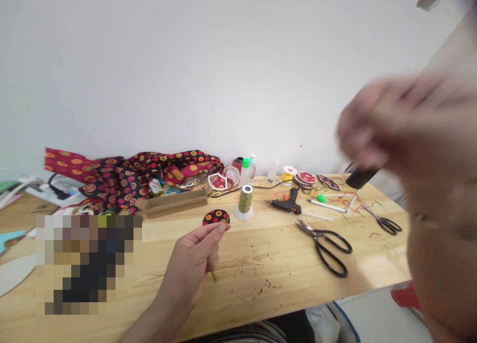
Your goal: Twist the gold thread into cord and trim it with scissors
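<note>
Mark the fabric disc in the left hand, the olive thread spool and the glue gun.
Fabric disc (213, 217), head view: patterned face.
Olive thread spool (246, 201), head view: wound thread.
Glue gun (287, 204), head view: black body.

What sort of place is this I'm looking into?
It looks like a small craft or sewing workspace, though whether at home or in a workshop I can't tell. On the wooden table are a glue gun, a thread spool and bunched patterned fabric.
</note>
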The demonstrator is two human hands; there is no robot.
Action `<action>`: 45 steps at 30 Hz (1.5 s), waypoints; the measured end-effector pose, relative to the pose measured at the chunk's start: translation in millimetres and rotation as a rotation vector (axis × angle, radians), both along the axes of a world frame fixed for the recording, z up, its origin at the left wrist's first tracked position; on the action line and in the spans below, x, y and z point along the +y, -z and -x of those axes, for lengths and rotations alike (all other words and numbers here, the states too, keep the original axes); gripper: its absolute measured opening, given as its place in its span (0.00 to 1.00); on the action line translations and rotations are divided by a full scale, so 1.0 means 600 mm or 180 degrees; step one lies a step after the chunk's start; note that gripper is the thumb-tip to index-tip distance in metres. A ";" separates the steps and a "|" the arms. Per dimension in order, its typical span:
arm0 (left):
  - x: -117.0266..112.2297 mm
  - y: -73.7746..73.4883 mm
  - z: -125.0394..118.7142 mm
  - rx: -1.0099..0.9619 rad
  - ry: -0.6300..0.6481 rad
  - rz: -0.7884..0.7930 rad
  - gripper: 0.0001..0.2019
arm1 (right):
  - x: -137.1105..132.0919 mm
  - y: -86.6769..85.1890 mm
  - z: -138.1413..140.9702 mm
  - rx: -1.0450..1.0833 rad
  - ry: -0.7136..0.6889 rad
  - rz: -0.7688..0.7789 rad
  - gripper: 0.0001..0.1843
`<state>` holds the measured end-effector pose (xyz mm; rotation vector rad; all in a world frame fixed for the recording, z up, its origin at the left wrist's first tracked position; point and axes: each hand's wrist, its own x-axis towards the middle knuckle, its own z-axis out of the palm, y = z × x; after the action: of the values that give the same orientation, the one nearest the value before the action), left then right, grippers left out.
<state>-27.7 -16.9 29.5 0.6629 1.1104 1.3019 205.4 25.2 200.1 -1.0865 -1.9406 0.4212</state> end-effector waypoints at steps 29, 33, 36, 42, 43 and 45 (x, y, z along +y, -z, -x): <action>-0.001 0.034 -0.042 -0.0247 0.0394 0.0835 0.12 | 0.007 0.296 0.084 0.0162 -0.1139 0.0480 0.07; 0.001 0.036 -0.045 -0.0222 0.0438 0.0889 0.13 | 0.008 0.299 0.081 0.0162 -0.1063 0.0483 0.08; 0.002 0.038 -0.046 -0.0157 0.0458 0.0893 0.12 | 0.009 0.304 0.080 0.0164 -0.1041 0.0481 0.07; 0.005 0.043 -0.046 -0.0011 0.0418 0.0882 0.13 | 0.010 0.311 0.079 0.0101 -0.0992 0.0546 0.07; 0.006 0.043 -0.046 -0.0010 0.0424 0.0884 0.13 | 0.010 0.311 0.078 0.0088 -0.0980 0.0553 0.07; 0.006 0.043 -0.047 -0.0003 0.0444 0.0893 0.12 | 0.009 0.312 0.078 0.0072 -0.0965 0.0570 0.07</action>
<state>0.4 -13.2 3.6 0.5199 1.1968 1.0042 158.5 30.8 13.0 -0.8923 -2.0842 0.7823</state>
